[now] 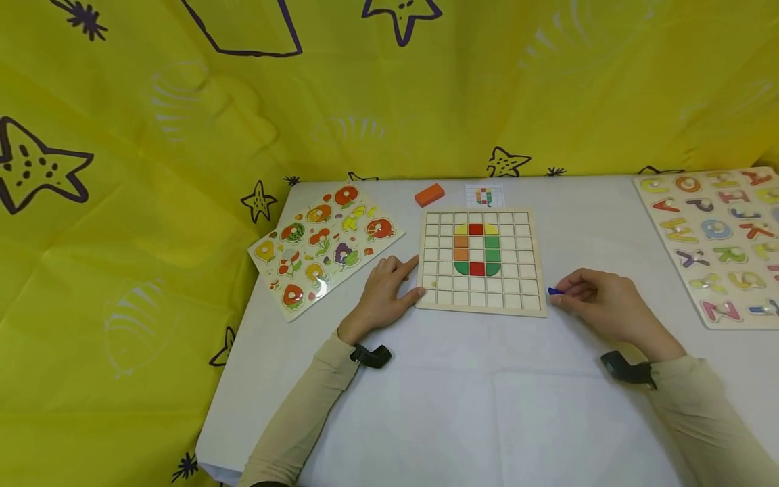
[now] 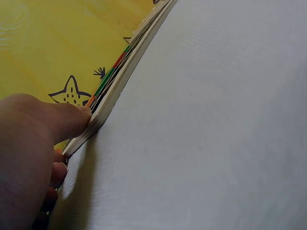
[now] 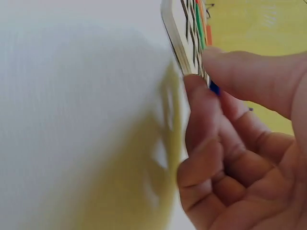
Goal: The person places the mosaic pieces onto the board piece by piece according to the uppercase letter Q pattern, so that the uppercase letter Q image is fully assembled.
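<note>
A wooden grid board (image 1: 511, 297) lies flat on the table. Coloured tiles form a ring in its cells: red, yellow, orange and green. My left hand (image 1: 383, 291) rests at the board's left side, index fingertip against the edge and thumb on the near left corner. In the left wrist view that thumb (image 2: 72, 120) presses the corner. Just off the board's right edge, my right hand (image 1: 599, 304) pinches a small blue tile (image 1: 555, 291) between thumb and fingers. The right wrist view shows the blue tile (image 3: 214, 88) mostly hidden by the fingers.
Behind the board lie a small pattern card (image 1: 485, 196) and an orange block (image 1: 429, 195). A fruit puzzle board (image 1: 328, 270) is on the left, an alphabet puzzle board (image 1: 696, 270) on the right. A yellow patterned cloth (image 1: 389, 101) hangs behind the white table (image 1: 426, 406).
</note>
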The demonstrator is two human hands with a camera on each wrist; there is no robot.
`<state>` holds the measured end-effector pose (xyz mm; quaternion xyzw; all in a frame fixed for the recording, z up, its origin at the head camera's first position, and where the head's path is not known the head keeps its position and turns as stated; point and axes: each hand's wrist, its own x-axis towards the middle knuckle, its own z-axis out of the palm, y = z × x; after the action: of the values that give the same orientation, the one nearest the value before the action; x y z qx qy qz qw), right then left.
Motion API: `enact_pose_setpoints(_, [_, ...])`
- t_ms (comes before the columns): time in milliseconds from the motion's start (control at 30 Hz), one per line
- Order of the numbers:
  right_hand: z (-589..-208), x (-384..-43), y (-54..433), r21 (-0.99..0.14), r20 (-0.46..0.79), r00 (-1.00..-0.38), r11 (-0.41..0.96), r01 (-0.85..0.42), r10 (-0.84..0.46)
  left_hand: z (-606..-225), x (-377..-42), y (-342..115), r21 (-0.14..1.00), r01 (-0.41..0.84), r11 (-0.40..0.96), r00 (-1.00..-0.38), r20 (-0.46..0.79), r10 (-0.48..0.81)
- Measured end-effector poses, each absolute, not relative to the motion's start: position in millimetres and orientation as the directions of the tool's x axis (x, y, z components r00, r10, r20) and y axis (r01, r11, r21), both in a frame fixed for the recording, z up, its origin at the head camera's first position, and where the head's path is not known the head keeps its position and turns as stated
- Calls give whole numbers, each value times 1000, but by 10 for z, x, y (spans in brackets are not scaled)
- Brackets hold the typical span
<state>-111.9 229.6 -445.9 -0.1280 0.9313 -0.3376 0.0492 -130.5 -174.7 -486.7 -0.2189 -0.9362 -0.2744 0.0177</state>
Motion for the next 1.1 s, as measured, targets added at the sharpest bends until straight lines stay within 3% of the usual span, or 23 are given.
enact_pose_setpoints(500, [-4536,-1163,2015,-752,29,-973,636,-171,-228,-4867,-1300,-1745,506,414,756,-906,149,397])
enact_pose_setpoints(1100, [-4486,-1236,1673,-747,50,-957,625,-226,-286,-4854,-1297,-1740,506,418,754,-904,150,400])
